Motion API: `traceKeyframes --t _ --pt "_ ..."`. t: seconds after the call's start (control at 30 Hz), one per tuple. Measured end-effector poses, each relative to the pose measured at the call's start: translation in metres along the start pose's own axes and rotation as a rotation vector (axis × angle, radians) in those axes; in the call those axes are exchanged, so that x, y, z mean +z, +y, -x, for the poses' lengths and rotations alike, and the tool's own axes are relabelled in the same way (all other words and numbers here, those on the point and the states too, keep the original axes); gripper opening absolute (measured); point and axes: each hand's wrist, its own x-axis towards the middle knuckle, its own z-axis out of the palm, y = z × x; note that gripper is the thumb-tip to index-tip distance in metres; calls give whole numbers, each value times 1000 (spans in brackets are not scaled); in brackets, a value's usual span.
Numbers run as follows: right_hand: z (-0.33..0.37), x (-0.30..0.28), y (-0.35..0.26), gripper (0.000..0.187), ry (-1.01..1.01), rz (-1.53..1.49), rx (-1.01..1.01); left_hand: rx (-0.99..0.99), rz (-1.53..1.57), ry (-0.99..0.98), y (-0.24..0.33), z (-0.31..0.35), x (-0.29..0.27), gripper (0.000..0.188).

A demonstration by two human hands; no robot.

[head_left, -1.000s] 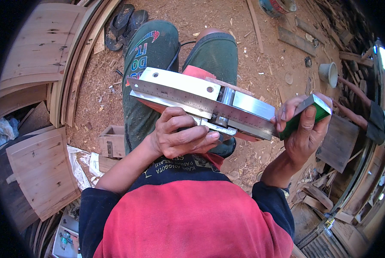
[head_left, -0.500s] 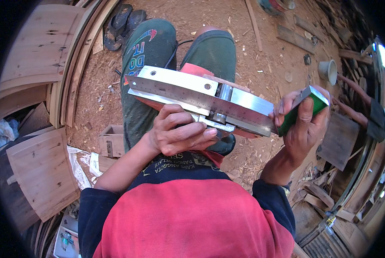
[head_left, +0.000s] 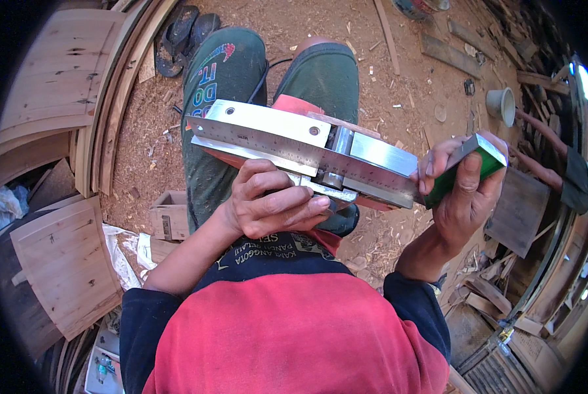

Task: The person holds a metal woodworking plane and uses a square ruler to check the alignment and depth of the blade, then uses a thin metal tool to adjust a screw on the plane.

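An electric hand planer lies sole up across my knees, its bright metal plates and cutter drum showing. My left hand is closed round its near side, below the drum; its body is mostly hidden. In my right hand is a try square, gripped by its green and silver handle between thumb and fingers. The square's steel blade with ruler marks stands on edge along the sole, spanning both plates and crossing the drum. Whether the blade touches the plates all along I cannot tell.
Curved wooden panels lean at the left. A small wooden box and sandals are on the shaving-strewn ground. To the right are a white bucket, a dark board, scrap wood and another person's bare limbs.
The planer and the square's blade have shifted very slightly left. The square's handle has tipped a little in my right hand; both grips stay the same.
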Motion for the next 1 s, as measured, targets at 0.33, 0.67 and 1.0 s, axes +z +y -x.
traceKeyframes --t 0.33,0.67,1.0 --pt "-1 5 2 33 85 -7 -1 -11 4 -12 0 -1 0 43" --pt "1 -1 -2 31 53 15 -14 0 11 -56 2 0 -1 52" --pt "1 1 1 34 82 2 -15 -9 10 -35 2 -3 -3 45"
